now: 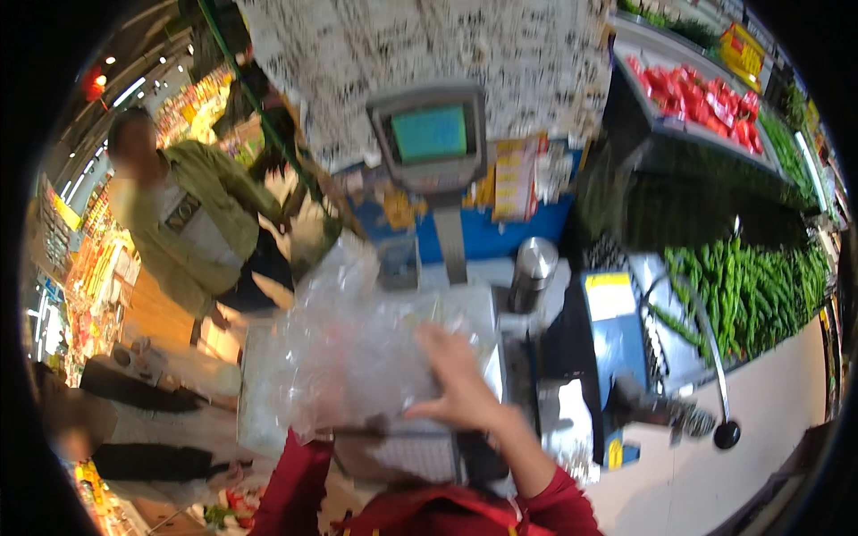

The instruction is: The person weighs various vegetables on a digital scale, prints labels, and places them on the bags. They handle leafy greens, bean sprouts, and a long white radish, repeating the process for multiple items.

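Note:
A large bundle of clear plastic bags (362, 348) lies over the metal plate (493, 335) of a counter scale; motion blurs it. Against its right side rests my right hand (452, 382), thumb and fingers spread; whether it grips the plastic cannot be told. Under the left part of the plastic is my left hand (332, 402), seen only faintly through it, so its fingers are unclear. Behind the plate the scale's display (429, 134) stands on a metal post, its screen lit green. Below the plate sits a keypad (415, 455).
A steel cylinder (534, 268) stands right of the post. Farther right are a blue device (613, 342), a curved metal rod with a black knob (726, 434), green peppers (737, 301) and red packages (697, 100). A person in a green jacket (194, 221) and another person (134, 429) are at the left.

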The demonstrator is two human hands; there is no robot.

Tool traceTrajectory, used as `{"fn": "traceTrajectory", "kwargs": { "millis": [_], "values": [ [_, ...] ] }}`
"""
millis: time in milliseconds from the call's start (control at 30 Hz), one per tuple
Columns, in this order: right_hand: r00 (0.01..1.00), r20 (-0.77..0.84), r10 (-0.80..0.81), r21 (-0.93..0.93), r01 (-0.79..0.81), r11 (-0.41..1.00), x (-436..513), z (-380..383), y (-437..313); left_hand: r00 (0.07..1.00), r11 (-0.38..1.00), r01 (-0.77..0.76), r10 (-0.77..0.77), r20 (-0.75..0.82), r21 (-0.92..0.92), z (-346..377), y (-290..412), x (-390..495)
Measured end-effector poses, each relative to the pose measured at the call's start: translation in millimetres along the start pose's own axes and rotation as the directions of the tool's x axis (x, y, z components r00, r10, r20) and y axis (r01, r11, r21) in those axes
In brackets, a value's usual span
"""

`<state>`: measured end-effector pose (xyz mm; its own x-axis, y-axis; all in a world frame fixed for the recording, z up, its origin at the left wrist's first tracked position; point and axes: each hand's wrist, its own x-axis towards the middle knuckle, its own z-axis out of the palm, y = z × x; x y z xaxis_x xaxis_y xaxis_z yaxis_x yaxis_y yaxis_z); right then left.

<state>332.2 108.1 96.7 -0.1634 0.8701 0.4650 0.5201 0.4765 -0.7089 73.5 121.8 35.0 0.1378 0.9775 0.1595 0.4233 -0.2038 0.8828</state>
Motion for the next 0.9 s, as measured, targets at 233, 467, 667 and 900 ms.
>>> {"fn": "traceTrajectory", "kwargs": {
  "millis": [233, 467, 667, 900],
  "values": [
    [0.704, -0.421, 0.572, 0.324, -0.473, 0.820, -180, -14, 53, 0.949, 0.913, -0.132, 0.004, -0.314, -0.386, -10, 9, -52],
    [0.515, -0.187, 0.836, 0.506, -0.679, 0.532, -311, 61, 50, 0.958, 0.811, 0.052, -0.206, -0.201, -0.582, -22, 14, -125],
    [0.509, -0.098, 0.855, 0.705, -0.571, 0.420, -314, 105, 49, 0.938, 0.785, 0.326, -0.340, 0.073, -0.528, -22, -1, -166],
    [0.487, -0.146, 0.861, 0.681, -0.582, 0.445, -306, 108, 49, 0.936, 0.753, 0.348, -0.315, 0.158, -0.558, -28, -10, -183]
  ]
}}
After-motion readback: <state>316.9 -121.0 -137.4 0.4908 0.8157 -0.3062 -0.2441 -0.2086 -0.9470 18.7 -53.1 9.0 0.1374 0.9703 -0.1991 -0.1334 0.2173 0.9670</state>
